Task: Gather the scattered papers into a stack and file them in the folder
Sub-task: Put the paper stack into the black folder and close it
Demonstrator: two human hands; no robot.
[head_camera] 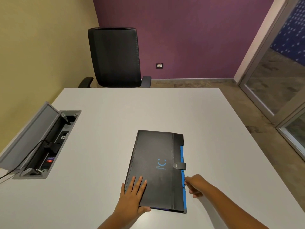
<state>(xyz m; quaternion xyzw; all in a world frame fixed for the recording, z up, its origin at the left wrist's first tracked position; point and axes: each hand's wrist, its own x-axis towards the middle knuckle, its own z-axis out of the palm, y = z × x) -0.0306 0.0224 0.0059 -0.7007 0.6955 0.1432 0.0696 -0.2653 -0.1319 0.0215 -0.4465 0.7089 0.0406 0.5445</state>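
Two bare hands and forearms, seen from above

The left hand (132,198) and right hand (195,185) show no rings, watch, bracelet or glove. Both forearms are uncovered as far as the lower edge of the view, with no sleeve or cuff showing. The fingernails look short and unpainted, though blurred

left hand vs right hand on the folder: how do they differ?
The left hand lies flat on the cover of the black snap-strap folder, fingers straight and spread, thumb hooked round its near edge. The right hand sits beside the folder, not on it, fingers curled, fingertips at its blue right edge. The left is at the near-left corner, the right at the opening side. Both touch the closed folder.
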